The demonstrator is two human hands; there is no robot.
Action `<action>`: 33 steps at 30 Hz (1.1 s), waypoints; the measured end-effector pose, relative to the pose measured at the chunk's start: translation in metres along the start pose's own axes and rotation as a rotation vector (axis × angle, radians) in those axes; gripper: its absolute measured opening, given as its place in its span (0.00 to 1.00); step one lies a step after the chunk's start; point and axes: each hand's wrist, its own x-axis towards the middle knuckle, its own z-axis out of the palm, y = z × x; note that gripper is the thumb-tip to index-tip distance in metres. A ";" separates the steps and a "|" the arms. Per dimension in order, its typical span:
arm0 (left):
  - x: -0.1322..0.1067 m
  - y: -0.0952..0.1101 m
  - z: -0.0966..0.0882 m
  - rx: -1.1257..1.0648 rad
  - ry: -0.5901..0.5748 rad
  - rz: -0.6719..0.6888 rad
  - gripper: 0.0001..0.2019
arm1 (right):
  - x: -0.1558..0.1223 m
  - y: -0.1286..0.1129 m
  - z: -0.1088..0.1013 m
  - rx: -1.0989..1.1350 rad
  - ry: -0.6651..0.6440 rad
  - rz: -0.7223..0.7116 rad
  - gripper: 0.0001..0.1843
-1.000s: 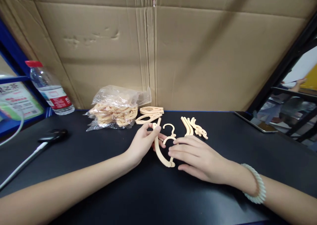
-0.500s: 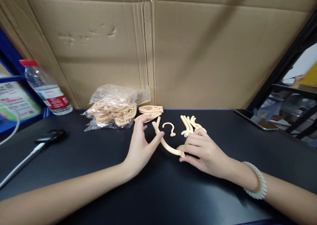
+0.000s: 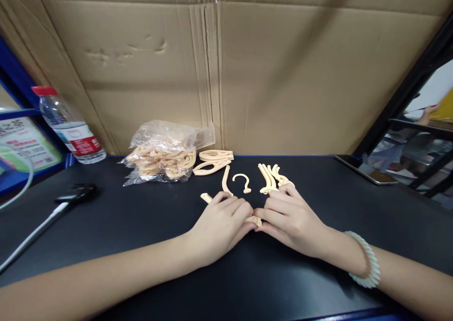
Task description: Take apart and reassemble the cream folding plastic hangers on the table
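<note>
Apparently a joint in both hands

Just below the middle of the frame, the left hand grasps a curved hanger bar, fingers folded over it, while the right hand pinches its right tip between thumb and finger. The step looks like working the pieces at that tip; the next move calls for steady, opposed pressure from both hands.

Counted: one second bar beyond the left fingers, any link hidden; one loose hook at centre; one clear bag of parts, left of centre; one bottle, upper left; one phone, right. The looped frames and the overlapping hanger parts cannot be counted reliably.
</note>
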 end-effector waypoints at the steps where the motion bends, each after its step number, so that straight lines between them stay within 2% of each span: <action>1: 0.000 0.000 0.000 0.010 -0.009 0.012 0.13 | 0.000 0.000 0.000 0.022 -0.004 0.015 0.12; 10: -0.004 -0.002 -0.001 -0.021 0.025 0.058 0.11 | 0.007 0.000 0.002 0.446 -0.055 0.192 0.14; 13: -0.004 -0.001 -0.005 0.060 0.067 0.126 0.11 | 0.008 0.003 0.000 0.532 -0.064 0.335 0.14; 16: -0.004 -0.006 -0.008 0.093 0.086 0.185 0.11 | 0.007 0.010 -0.003 0.531 0.016 0.423 0.10; 20: -0.001 -0.025 -0.009 0.101 0.078 0.186 0.07 | 0.007 0.018 -0.004 0.539 0.084 0.435 0.06; 25: 0.000 -0.043 -0.011 0.145 -0.055 0.086 0.07 | 0.004 0.024 -0.001 0.511 0.105 0.403 0.05; 29: 0.000 -0.043 -0.011 0.121 -0.122 0.010 0.07 | 0.002 0.027 0.000 0.494 0.130 0.418 0.06; 33: -0.002 -0.041 -0.010 0.131 -0.134 -0.037 0.13 | 0.001 0.029 0.000 0.439 0.155 0.406 0.07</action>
